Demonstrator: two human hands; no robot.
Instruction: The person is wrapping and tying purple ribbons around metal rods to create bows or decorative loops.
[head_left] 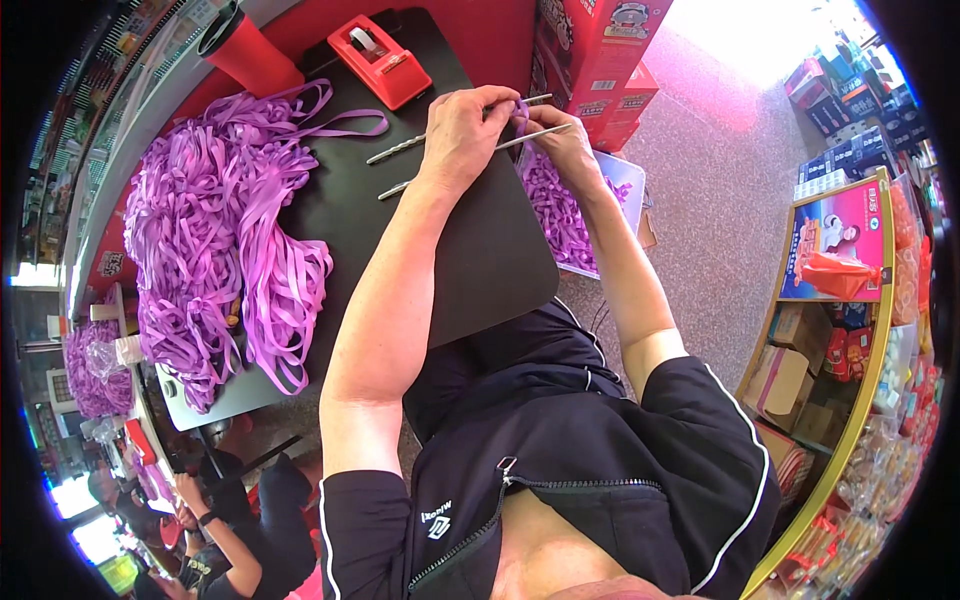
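My left hand (466,135) is closed, thumb and fingertips pinched on a short bit of purple ribbon (521,112). My right hand (566,150) meets it at the table's right edge, its fingers closed on the same ribbon. Two thin silvery metal rods (396,151) lie nearly parallel across the black tabletop (480,255), passing by both hands; whether either hand grips them is hard to see. To the left, a big heap of long purple ribbons (215,225) covers the table, one loop trailing toward the hands. Below my right hand stands a white bin (630,190) of purple ribbon pieces.
A red tape dispenser (380,60) and a red cylindrical container (250,52) stand at the far edge. Red cartons (600,60) are stacked beyond the bin. Shelves of goods (850,340) line the right. Other people (235,545) work at lower left, near more purple ribbon (97,370).
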